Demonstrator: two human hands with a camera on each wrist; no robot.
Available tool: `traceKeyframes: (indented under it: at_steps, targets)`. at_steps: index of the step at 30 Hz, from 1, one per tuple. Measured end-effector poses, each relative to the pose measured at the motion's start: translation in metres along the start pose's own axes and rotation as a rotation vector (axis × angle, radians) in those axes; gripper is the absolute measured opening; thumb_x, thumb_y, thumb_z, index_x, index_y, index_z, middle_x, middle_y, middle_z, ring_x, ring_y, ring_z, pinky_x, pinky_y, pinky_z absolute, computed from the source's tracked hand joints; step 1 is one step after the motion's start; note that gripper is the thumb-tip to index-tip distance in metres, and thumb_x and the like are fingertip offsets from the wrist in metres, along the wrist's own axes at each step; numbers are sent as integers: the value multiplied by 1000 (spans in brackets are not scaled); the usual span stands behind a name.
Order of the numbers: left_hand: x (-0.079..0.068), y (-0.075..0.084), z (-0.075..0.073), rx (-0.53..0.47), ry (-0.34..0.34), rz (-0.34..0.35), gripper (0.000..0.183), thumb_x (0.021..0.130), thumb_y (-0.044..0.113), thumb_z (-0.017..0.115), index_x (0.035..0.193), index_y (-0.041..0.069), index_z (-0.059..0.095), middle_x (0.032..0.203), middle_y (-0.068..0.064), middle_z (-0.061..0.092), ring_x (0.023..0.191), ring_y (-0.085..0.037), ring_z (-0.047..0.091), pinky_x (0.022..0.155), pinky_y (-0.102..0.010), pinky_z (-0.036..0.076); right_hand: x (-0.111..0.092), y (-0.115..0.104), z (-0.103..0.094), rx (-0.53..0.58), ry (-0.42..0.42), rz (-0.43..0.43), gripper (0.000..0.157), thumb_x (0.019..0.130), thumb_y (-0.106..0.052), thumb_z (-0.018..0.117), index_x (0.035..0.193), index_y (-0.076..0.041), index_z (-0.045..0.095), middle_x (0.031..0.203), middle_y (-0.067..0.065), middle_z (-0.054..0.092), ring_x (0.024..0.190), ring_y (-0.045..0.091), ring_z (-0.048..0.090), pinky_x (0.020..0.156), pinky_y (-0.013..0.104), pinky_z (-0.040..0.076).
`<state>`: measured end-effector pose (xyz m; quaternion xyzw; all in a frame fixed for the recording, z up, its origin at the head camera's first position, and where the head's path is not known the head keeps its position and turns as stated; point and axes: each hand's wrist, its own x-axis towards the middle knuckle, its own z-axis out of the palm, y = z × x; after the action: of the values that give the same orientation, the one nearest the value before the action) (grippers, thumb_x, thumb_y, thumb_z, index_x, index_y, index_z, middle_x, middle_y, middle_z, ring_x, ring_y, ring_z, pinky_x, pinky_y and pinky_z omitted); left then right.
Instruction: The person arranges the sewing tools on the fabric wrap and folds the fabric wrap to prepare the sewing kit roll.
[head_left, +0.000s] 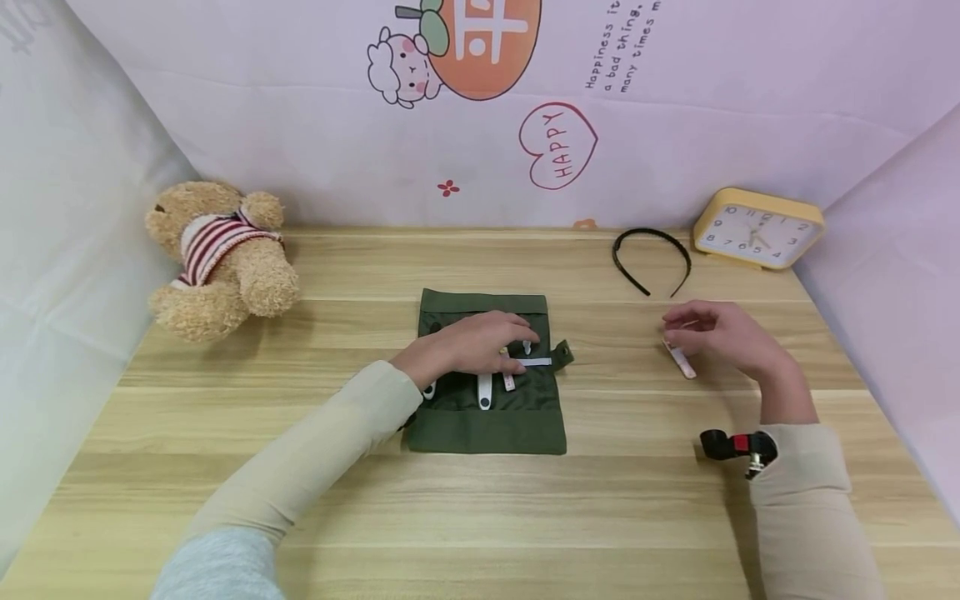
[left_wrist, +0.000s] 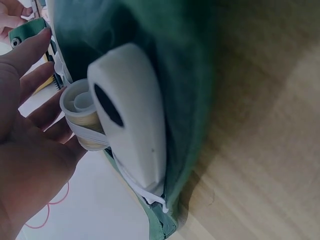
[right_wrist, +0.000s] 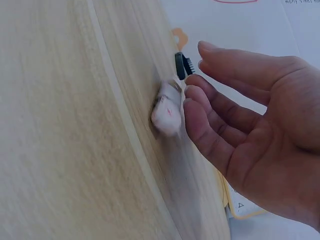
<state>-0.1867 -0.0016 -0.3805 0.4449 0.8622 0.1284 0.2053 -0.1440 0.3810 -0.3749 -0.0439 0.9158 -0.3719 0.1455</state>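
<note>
My left hand (head_left: pixel 480 343) lies over an unrolled dark green fabric pouch (head_left: pixel 487 432), its fingers loosely bent. White elastic (head_left: pixel 536 362) runs across the pouch. Beneath the hand show a white handle with a dark dot (head_left: pixel 485 393) and a slim pink-and-white piece (head_left: pixel 509 381). In the left wrist view, the fingers spread beside a spool of pale thread (left_wrist: pixel 82 122) and a white rounded tool (left_wrist: pixel 132 120) with a black oval, both under elastic. My right hand (head_left: pixel 712 335), fingers gently curved, hovers beside a small pink-and-white strip (head_left: pixel 680 360), blurred in the right wrist view.
A black toothed headband (head_left: pixel 617 252) lies at the back right, beside a yellow-framed clock (head_left: pixel 759 229). A teddy bear (head_left: pixel 217 258) in a striped top sits at the back left. Printed white cloth (head_left: pixel 300 125) walls in the wooden table (head_left: pixel 337 517).
</note>
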Motion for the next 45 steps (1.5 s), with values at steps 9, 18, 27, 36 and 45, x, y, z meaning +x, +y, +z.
traceKeyframes:
  at_steps: [9,18,27,36,45]
  targets:
    - [1,0,0,35,-5,-16,51,102,33,64,149,17,52,159,-7,40,146,-25,36,116,-40,34,0,9,-3,-31,-55,1,38,95,-21,74,126,-1,67,112,15,69,91,12,64,75,26,53]
    - [1,0,2,49,-8,-24,52,103,33,62,151,17,50,159,-8,39,147,-25,35,116,-40,33,3,3,2,12,-113,6,36,94,-11,74,123,6,63,99,14,64,82,15,61,70,29,55]
    - [2,0,2,59,-17,-32,53,103,33,62,152,16,48,160,-8,38,147,-26,34,118,-40,30,6,-3,4,-4,-99,18,22,96,-10,71,110,5,61,95,14,64,78,17,63,69,32,58]
    - [2,0,2,71,-26,-27,53,103,33,61,152,16,48,160,-9,38,146,-27,36,117,-40,31,10,-15,6,96,-41,-8,30,102,-19,65,120,5,61,113,23,58,87,20,65,74,35,60]
    - [1,0,1,59,-27,-24,54,103,32,61,152,16,47,159,-9,38,145,-27,37,117,-40,31,23,-34,16,155,11,-39,39,101,-22,66,127,5,59,120,22,58,88,17,68,76,37,60]
